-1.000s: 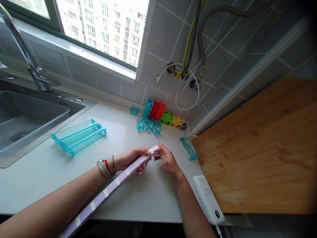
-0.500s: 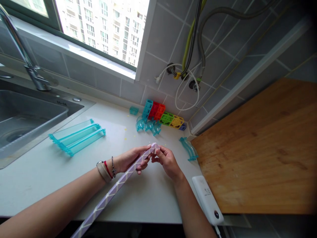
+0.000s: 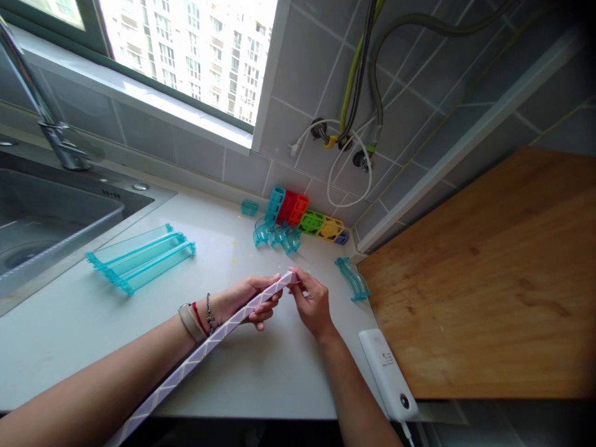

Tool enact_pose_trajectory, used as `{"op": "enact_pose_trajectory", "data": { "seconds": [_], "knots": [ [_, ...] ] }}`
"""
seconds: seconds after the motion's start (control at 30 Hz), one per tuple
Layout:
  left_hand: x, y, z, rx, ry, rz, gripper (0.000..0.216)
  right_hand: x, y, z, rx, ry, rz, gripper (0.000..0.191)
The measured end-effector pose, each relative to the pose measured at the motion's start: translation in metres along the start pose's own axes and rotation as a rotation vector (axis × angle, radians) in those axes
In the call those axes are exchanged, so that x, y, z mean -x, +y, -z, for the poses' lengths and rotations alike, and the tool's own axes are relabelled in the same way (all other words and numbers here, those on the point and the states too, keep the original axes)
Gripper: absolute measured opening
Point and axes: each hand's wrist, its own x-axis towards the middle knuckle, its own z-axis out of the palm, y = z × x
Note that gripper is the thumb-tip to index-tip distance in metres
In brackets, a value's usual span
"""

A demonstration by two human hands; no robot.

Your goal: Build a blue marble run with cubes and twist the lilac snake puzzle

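A long, straight lavender snake puzzle (image 3: pixel 205 351) with pale zigzag seams slants from the lower left edge up to the middle of the head view. My left hand (image 3: pixel 249 301) wears bracelets and has its fingers closed around the upper part from beneath. At the far tip, my right hand (image 3: pixel 311 301) pinches the end segment between thumb and fingers. Part of that end is hidden by the fingers. Both hands are above the white counter (image 3: pixel 261 372), and the puzzle's near end runs out of view.
Clear teal plastic track pieces (image 3: pixel 144 261) lie at the left, near the sink (image 3: pixel 60 211). Colourful blocks (image 3: pixel 293 208) and curved teal pieces (image 3: pixel 277 236) stand by the wall. At right are another curved piece (image 3: pixel 352 279), a white power bank (image 3: pixel 386 372) and a wooden board (image 3: pixel 484 285).
The snake puzzle's near end has swung left and lies at a flatter slant. Both hands keep hold near its far tip, and my right hand has turned slightly. The view has shifted a little.
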Motion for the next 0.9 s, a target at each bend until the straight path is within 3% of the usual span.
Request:
{"op": "enact_pose_trajectory", "data": {
  "seconds": [0.13, 0.23, 0.47, 0.6, 0.77, 0.9],
  "knots": [
    [0.002, 0.001, 0.001, 0.018, -0.031, 0.004, 0.047, 0.003, -0.001, 0.002, 0.081, 0.083, 0.070, 0.031],
    [0.004, 0.003, -0.002, 0.003, 0.032, 0.012, 0.047, 0.003, -0.001, -0.001, 0.030, 0.105, 0.038, 0.030],
    [0.000, 0.000, -0.006, -0.239, 0.273, -0.097, 0.051, -0.004, 0.002, -0.008, -0.603, -0.062, -0.368, 0.042],
    [-0.002, -0.004, -0.005, -0.290, 0.199, -0.023, 0.055, -0.005, -0.003, -0.007, -0.720, -0.090, -0.514, 0.050],
    [0.001, -0.004, -0.014, -0.300, 0.135, -0.010, 0.063, -0.004, -0.007, -0.010, -0.693, -0.084, -0.462, 0.051],
    [0.001, -0.007, -0.019, -0.470, 0.151, -0.060, 0.058, -0.002, 0.000, -0.015, -0.586, -0.098, -0.510, 0.057]
  ]
}}
